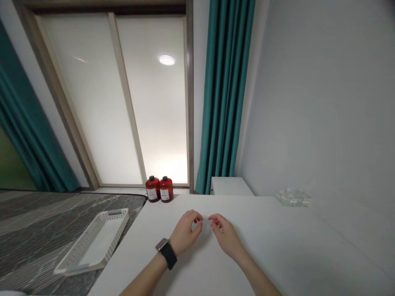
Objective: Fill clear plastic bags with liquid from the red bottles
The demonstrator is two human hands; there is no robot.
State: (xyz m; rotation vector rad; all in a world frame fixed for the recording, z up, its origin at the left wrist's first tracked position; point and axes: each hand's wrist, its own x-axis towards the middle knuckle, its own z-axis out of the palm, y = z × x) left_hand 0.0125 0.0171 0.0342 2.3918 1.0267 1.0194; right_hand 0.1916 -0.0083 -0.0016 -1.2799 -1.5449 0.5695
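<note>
Bottle labels [153,195] too small to read. Clear thing [293,197] at right too blurred to identify. Forearms [145,279] and white object [9,293] cut off at bottom edge.

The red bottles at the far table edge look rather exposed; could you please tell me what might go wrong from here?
The two red bottles stand close to the far edge of the white table, so a careless reach might tip them. The wristwatch on the left wrist could catch them.
</note>
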